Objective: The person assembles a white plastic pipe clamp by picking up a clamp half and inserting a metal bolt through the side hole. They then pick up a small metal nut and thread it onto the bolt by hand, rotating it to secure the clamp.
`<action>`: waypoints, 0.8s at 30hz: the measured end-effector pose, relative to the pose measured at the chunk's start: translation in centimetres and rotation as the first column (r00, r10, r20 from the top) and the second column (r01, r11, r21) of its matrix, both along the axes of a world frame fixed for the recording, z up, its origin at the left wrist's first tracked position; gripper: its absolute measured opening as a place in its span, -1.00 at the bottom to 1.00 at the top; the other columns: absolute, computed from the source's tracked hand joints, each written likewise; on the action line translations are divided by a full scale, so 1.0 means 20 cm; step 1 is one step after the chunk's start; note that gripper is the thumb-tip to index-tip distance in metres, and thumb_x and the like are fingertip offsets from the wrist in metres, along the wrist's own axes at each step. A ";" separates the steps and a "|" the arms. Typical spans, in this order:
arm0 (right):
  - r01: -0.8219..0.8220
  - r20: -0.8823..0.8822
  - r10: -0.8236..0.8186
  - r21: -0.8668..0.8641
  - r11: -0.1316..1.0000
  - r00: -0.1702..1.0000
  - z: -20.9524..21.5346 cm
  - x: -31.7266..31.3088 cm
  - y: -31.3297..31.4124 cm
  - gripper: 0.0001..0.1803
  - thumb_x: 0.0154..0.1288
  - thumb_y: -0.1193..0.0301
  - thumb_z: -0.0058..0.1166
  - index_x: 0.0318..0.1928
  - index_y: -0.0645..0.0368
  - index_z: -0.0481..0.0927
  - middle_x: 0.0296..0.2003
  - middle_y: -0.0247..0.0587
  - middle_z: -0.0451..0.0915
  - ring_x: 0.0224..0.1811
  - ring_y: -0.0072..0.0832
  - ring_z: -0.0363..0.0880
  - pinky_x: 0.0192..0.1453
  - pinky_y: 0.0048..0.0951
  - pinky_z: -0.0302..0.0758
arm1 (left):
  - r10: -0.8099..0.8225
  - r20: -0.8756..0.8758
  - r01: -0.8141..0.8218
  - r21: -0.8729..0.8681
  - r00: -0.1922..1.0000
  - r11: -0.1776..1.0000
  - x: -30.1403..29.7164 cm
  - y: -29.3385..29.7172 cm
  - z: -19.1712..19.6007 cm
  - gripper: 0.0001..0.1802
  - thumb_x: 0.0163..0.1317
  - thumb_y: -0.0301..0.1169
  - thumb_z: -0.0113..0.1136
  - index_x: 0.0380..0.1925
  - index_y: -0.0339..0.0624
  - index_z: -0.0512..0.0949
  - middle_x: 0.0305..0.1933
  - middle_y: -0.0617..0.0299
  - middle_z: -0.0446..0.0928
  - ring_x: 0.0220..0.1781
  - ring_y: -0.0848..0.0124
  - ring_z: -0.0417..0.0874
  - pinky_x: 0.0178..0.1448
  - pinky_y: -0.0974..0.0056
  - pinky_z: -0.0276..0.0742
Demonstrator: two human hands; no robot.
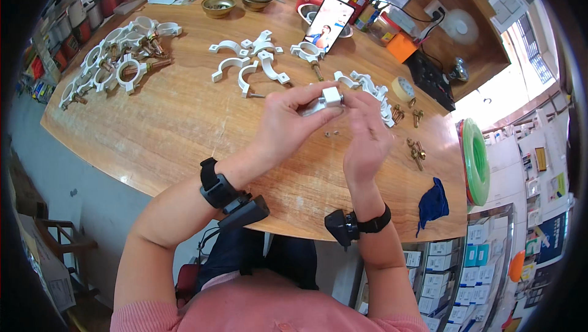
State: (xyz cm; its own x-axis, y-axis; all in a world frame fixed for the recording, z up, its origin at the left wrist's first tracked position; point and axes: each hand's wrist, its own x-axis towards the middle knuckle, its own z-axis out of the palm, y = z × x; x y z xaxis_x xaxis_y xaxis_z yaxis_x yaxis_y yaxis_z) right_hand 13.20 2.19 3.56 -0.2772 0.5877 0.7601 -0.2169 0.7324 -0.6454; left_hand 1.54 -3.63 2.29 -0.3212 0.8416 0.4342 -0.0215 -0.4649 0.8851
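My left hand and my right hand meet above the middle of the wooden table, both gripping one white plastic pipe clamp. My fingers cover most of it. A tiny screw lies on the wood just below my hands. Loose white clamp halves lie beyond my left hand. More white clamp pieces sit just past my right hand. Each wrist carries a black band with a small black device.
Several assembled clamps with brass bolts are grouped at the far left. Brass bolts and a tape roll lie to the right, a blue cloth near the front edge. A propped phone, brass bowls and a green hose coil ring the table.
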 end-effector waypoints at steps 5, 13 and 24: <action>0.196 0.204 -0.200 0.037 0.980 0.958 0.02 0.00 0.02 -0.89 0.04 0.57 0.05 -0.37 0.34 0.52 -0.35 -0.22 0.48 -0.25 -0.47 0.40 -0.15 -0.53 0.32 | -0.157 0.017 0.158 -0.077 0.987 0.984 0.01 0.01 0.01 -0.66 0.06 -0.55 0.10 -0.10 -0.31 0.44 -0.12 0.23 0.45 -0.16 0.56 0.44 -0.11 0.47 0.39; -0.052 0.051 0.063 -0.191 0.980 0.997 0.01 0.01 0.07 -0.81 0.10 0.48 0.04 -0.28 0.35 0.52 -0.36 -0.25 0.45 -0.29 -0.56 0.40 -0.22 -0.61 0.34 | -0.138 0.203 0.137 0.019 0.969 0.990 -0.02 0.04 0.01 -0.73 0.09 -0.41 0.12 -0.21 -0.32 0.49 -0.20 0.22 0.47 -0.20 0.53 0.47 -0.08 0.46 0.35; -0.857 0.385 0.798 -0.034 0.515 0.464 0.44 0.29 -0.58 -0.85 0.05 0.50 0.00 -0.31 0.26 0.47 -0.43 -0.22 0.47 -0.34 -0.52 0.45 -0.22 -0.54 0.39 | -0.167 0.343 0.189 -0.030 0.924 0.981 -0.04 0.06 -0.02 -0.79 0.17 -0.39 -0.06 -0.28 -0.31 0.39 -0.36 0.15 0.49 -0.34 0.38 0.55 -0.16 0.22 0.53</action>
